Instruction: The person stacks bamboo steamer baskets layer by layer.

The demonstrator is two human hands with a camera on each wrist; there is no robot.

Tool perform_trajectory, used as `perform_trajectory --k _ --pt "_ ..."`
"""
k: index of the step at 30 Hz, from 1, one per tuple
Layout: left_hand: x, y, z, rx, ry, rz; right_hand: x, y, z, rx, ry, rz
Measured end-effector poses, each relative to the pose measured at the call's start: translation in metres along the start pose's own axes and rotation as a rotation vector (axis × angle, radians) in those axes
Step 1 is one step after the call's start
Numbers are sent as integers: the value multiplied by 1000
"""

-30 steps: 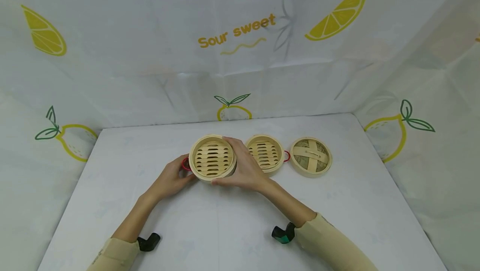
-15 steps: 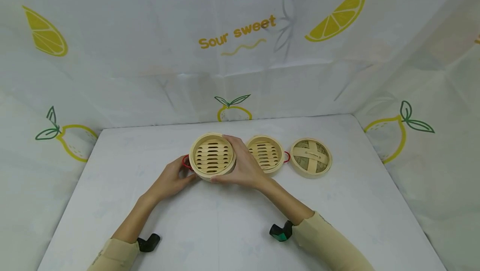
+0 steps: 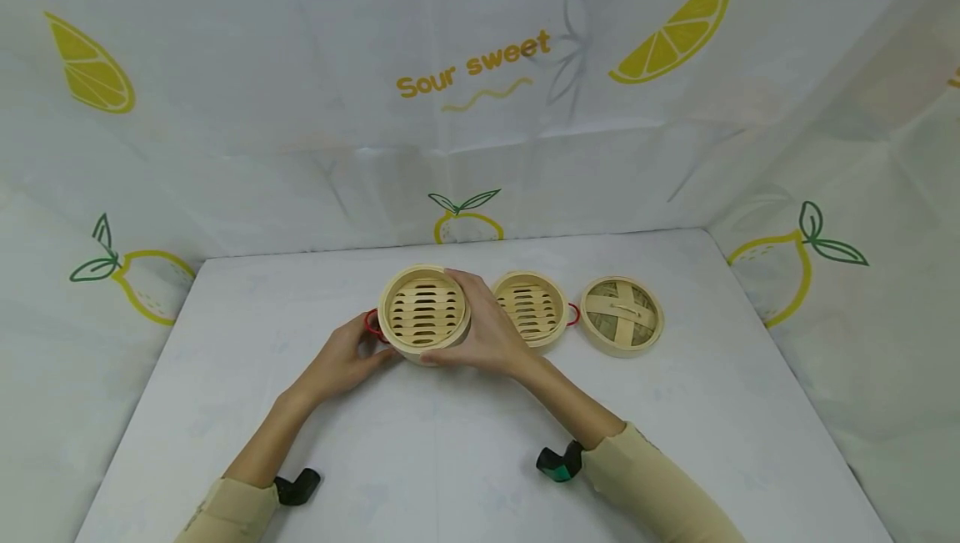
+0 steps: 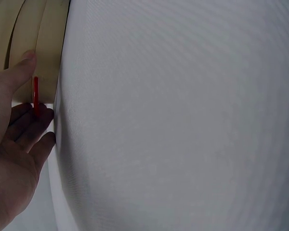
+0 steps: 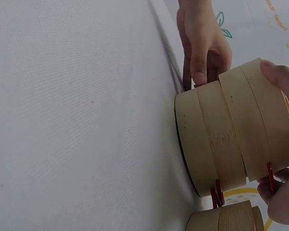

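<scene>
Slightly left of the table's middle in the head view, my right hand point(image 3: 483, 330) grips the upper bamboo steamer basket point(image 3: 405, 345), thumb at the near side and fingers round the far side. Its slatted floor faces up. Directly beneath is a lower steamer basket point(image 5: 207, 137), and the right wrist view shows the upper one slightly offset on it. My left hand point(image 3: 348, 355) holds the lower basket at its left side, thumb and fingers around a red handle point(image 4: 36, 94). Much of the lower basket is hidden from above.
Just right of my right hand lies another slatted steamer basket point(image 3: 531, 309) with a red handle point(image 3: 573, 314). Beside it sits a round woven bamboo lid point(image 3: 622, 315). A white cloth with lemon prints hangs behind the white table point(image 3: 435, 460).
My right hand and the upper basket have shifted very slightly away from me and levelled a little over the lower basket. My left hand has stayed in place.
</scene>
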State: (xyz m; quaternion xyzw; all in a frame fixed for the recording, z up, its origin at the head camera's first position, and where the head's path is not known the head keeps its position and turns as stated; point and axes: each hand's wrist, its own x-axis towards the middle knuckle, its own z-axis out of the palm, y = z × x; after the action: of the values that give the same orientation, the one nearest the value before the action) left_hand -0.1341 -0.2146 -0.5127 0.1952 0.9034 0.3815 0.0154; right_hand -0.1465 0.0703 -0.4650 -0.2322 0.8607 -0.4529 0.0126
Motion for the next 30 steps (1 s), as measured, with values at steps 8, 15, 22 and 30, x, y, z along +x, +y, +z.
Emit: perform_trajectory --k 8,15,22,30 --pt "0 2 -1 -12 -8 4 2 1 -1 5 -2 4" --pt "0 0 0 -10 -8 4 3 0 -1 -13 -8 11" --pt "-1 1 0 -20 -10 8 4 0 -1 -16 -18 24" --pt "0 2 0 -25 0 29 6 1 -1 -12 -17 34"
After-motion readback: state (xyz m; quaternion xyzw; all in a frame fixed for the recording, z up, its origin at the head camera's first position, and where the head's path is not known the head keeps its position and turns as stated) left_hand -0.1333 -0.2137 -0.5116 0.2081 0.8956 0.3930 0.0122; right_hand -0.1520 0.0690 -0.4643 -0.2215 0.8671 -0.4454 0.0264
